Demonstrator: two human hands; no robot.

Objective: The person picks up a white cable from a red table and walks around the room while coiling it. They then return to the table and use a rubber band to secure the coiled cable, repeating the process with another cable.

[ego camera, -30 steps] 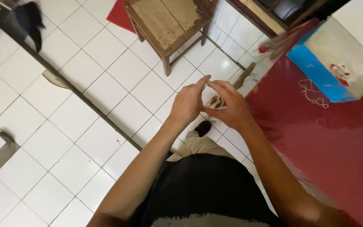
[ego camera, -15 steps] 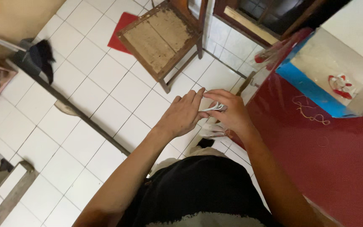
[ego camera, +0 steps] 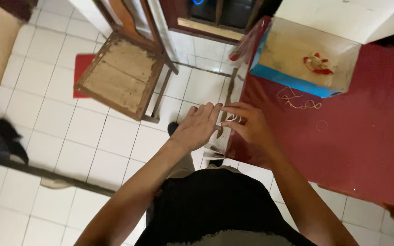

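Both hands were seen meeting just off the near-left corner of the red surface (ego camera: pixel 343 150), above the white tiled floor (ego camera: pixel 46 114). The left hand (ego camera: pixel 196 127) was held flat-ish, fingers extended and close together, tips laid against a small pale bundle (ego camera: pixel 231 119) w/ thin looped strands, prob. rubber bands; a closed grip by that hand wasn't shown. The right hand (ego camera: pixel 249 126) was curled round the bundle from the other side, thumb and forefinger pinched on it, remaining fingers bent. Exactly what was inside the bundle couldn't be told, too small and partly covered by fingers.

A clear plastic piece (ego camera: pixel 219 145) was seen hanging just below the hands, at the surface edge; whether it was held or only resting there wasn't clear.

Further in on the surface, loose rubber bands (ego camera: pixel 297 101) lay unused, one single band (ego camera: pixel 321 125) to the right of them, and behind them stood a box w/ blue edge (ego camera: pixel 292 79) carrying a red-white object (ego camera: pixel 318 64) on top. A worn wooden chair (ego camera: pixel 119 77) stood left of the surface, a red mat (ego camera: pixel 80 68) beyond it.

As to progress: the bundle was judged to be mid-handling, the banding apparently begun but not finished, since strands were loose at the fingers and nothing had been set down on the surface.
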